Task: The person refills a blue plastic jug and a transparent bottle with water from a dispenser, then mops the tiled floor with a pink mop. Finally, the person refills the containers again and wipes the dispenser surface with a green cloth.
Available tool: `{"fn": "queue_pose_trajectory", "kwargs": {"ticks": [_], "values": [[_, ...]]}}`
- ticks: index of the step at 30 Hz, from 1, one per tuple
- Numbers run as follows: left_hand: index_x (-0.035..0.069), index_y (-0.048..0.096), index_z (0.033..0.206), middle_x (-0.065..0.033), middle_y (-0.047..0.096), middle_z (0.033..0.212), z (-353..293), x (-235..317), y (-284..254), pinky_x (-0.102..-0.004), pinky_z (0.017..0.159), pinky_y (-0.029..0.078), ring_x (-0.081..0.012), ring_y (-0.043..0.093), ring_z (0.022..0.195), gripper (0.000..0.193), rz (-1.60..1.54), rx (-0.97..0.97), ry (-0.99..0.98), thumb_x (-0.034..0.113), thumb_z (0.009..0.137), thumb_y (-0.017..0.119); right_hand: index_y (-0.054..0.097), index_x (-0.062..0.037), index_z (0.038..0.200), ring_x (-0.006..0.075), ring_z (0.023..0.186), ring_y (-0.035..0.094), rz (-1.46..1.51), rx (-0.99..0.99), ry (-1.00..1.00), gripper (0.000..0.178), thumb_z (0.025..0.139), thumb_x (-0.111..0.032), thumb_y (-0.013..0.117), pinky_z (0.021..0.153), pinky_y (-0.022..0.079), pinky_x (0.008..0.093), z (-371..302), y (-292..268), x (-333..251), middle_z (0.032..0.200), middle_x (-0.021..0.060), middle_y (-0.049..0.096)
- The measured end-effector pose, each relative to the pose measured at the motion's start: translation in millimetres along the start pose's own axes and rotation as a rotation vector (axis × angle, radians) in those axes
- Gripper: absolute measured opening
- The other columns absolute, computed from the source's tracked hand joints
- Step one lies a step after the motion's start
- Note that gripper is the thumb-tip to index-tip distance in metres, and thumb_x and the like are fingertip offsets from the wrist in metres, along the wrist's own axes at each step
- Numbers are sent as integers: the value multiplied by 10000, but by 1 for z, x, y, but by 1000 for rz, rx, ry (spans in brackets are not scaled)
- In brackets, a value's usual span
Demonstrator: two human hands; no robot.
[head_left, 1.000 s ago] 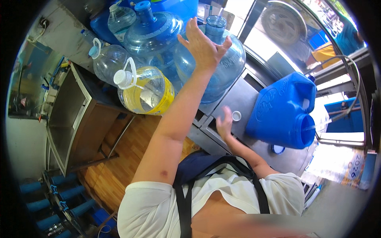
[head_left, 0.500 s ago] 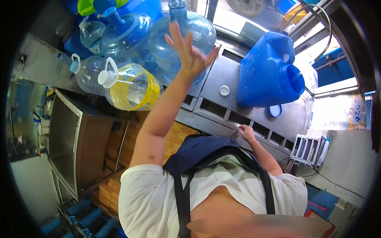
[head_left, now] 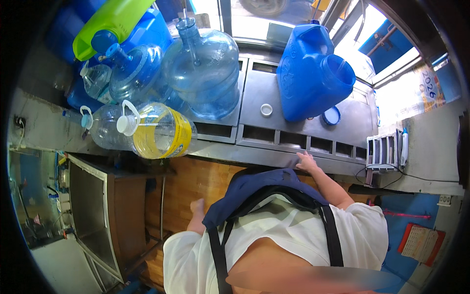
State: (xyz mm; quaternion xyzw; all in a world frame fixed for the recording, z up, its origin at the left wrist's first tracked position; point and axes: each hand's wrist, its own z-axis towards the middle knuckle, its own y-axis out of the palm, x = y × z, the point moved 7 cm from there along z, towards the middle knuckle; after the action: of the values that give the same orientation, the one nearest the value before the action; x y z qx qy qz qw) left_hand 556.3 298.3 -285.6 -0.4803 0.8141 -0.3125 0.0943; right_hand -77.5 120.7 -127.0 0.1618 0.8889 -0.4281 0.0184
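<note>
My left hand hangs low beside my body, over the wooden floor; it is small and its fingers are too unclear to read. At the front edge of the metal counter, my right hand rests with fingers stretched and nothing in them. Beyond it stands a blue jerrycan, its wide mouth uncapped and a thin clear tube in it. A blue screw cap and a white cap lie near its base. To the left, a large round water bottle stands upright with a tube in its neck.
Left of the big bottle are a yellow-labelled bottle with a white handle, more clear bottles and a green container. A white rack with a cord sits at the right. A brown cabinet stands at lower left.
My left hand has dropped from above the large water bottle to my side. My right hand's fingers have stretched out at the counter edge. The view has shifted.
</note>
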Motion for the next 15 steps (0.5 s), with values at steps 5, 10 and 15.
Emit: {"fn": "queue_pose_trajectory", "kwargs": {"ticks": [5,10,15], "values": [[-23,697,1102,-217,711,1091,20,-89,-13,-411,897,530,-340,678,1031,494,-310,67,4,311,746,773,534,-169,1400,410,1327,467,-93,-66,-160,649,781,-283,690,1086,420,486,15,0,-29,1450,210,484],[-22,689,1103,-169,717,994,-1,-33,-11,-396,828,528,-282,676,937,494,-369,163,90,302,748,800,616,-52,1295,379,1189,589,-125,-143,-597,572,788,-301,702,1045,453,441,19,-8,-102,1268,206,636],[-3,691,1097,-175,723,956,-51,24,35,-423,829,529,-291,684,913,520,-554,38,88,343,727,803,639,-122,1294,373,1135,624,-279,-201,-615,547,789,-319,709,980,501,445,23,-20,-150,1237,193,656]]}}
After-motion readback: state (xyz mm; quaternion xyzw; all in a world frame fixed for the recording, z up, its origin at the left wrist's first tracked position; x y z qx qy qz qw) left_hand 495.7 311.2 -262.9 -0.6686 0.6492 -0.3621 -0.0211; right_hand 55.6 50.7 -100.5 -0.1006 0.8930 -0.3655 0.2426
